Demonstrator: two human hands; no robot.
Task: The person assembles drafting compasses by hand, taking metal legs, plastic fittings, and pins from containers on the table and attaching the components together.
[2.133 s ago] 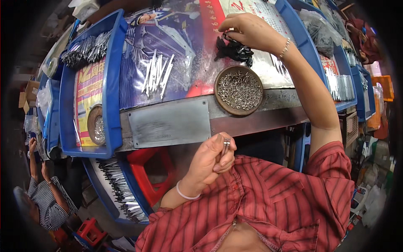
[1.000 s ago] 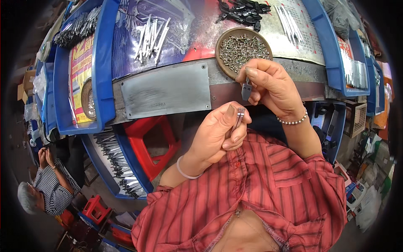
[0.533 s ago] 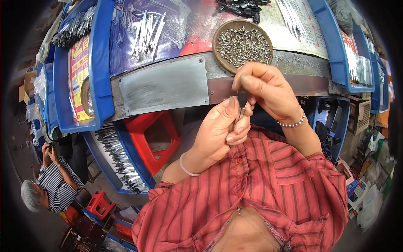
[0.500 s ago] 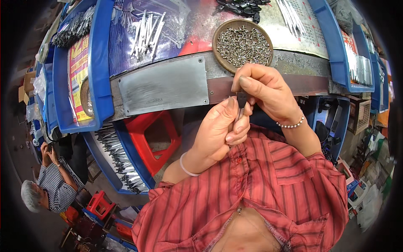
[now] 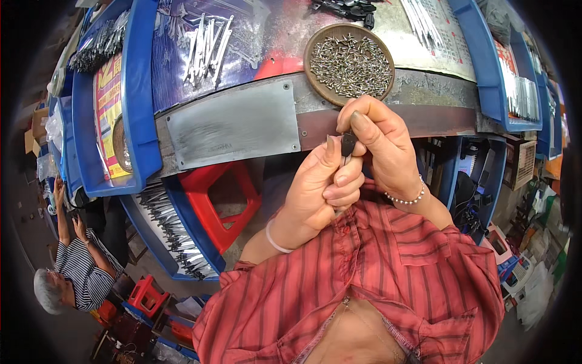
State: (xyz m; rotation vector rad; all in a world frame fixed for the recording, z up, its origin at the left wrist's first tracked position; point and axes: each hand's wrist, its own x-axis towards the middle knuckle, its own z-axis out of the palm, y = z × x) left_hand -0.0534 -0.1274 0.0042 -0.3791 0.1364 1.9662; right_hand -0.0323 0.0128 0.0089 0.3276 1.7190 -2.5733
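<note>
My left hand [image 5: 318, 188] is closed round a thin metal strip that carries a black plastic piece [image 5: 348, 144] at its upper end. Above it, my right hand [image 5: 388, 142] is closed in a pinch, thumb against forefinger, right at the top of the black piece. Whatever lies between those fingertips is hidden or too small to name. Just beyond my hands, a round wooden bowl [image 5: 309, 76] full of small metal pins [image 5: 351, 64] stands at the bench edge.
On the bench lie metal strips [image 5: 208, 51], black plastic parts [image 5: 348, 11] and more strips [image 5: 421, 23]. Blue bins [image 5: 142, 103] flank it at left and right [image 5: 485, 67]. Below are a red stool [image 5: 197, 200] and a blue tray of strips [image 5: 197, 242]. Another person [image 5: 88, 267] sits far left.
The black piece has tilted and now shows less of its length between my fingers. My right hand and wrist have shifted slightly left. The other person's arm has reached out further.
</note>
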